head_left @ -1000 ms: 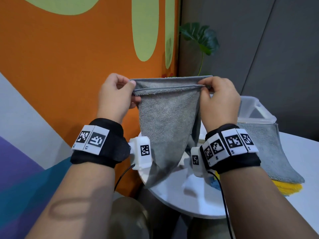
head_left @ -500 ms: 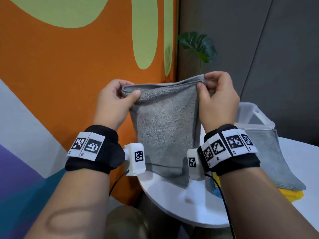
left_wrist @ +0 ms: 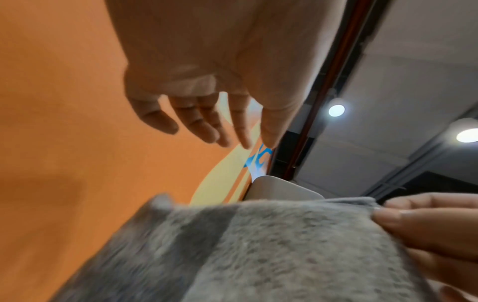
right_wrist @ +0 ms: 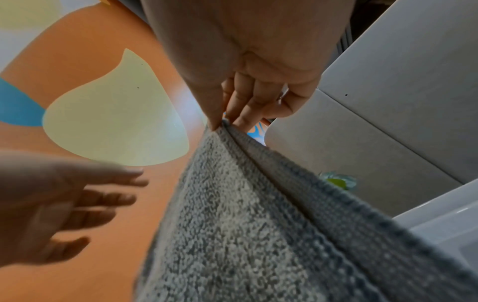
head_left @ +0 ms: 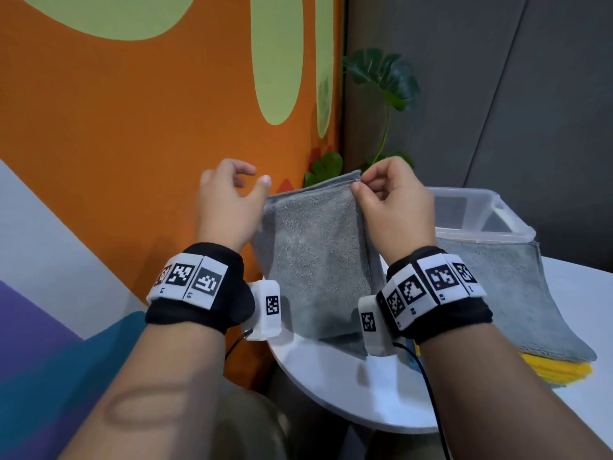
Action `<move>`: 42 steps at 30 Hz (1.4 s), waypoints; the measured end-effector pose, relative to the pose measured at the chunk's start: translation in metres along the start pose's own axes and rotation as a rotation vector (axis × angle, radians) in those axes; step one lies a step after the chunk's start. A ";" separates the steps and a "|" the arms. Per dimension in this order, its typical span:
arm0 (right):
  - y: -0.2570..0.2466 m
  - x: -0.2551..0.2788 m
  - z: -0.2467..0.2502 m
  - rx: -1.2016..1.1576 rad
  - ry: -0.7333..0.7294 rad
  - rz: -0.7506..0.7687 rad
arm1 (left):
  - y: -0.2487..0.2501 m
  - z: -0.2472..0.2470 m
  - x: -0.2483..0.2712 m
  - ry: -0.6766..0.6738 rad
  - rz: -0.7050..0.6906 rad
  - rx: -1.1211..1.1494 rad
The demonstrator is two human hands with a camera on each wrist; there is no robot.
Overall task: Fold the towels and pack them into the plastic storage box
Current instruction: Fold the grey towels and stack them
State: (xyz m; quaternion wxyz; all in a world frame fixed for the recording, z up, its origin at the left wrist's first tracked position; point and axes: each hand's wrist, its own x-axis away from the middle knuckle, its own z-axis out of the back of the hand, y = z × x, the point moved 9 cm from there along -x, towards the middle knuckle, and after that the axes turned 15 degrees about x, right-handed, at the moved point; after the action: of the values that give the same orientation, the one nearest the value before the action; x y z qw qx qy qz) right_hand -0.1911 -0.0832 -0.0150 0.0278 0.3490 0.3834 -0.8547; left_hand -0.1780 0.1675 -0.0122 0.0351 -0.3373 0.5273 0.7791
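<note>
A folded grey towel hangs in the air in front of me, above the near edge of the white table. My right hand pinches its top right corner between thumb and fingers; the right wrist view shows the pinch on the towel. My left hand is just left of the towel's top left corner, fingers spread and holding nothing, as the left wrist view confirms for the left hand above the towel. The clear plastic storage box stands behind at the right.
Under the box lies a spread grey towel on top of a yellow towel, with a bit of blue cloth beside them. The orange wall is close on the left, and a green plant stands behind.
My left hand has let go of the towel's left corner and opened. The towel now hangs from the right hand alone, and both hands have come lower.
</note>
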 end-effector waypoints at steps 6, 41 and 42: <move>-0.016 0.005 -0.020 -0.089 -0.153 0.068 | 0.041 -0.055 0.026 -0.431 -0.149 0.054; -0.014 0.027 -0.034 -0.059 -0.322 0.107 | 0.048 -0.041 0.023 -0.270 -0.219 0.283; -0.013 0.029 -0.037 -0.018 -0.343 0.115 | 0.052 -0.038 0.023 -0.248 -0.240 0.287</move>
State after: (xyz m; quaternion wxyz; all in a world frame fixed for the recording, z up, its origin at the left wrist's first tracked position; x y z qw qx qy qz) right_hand -0.1955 -0.0431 -0.0419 0.1445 0.2193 0.3601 -0.8952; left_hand -0.1988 0.1054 0.0085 0.2398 -0.2907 0.5806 0.7217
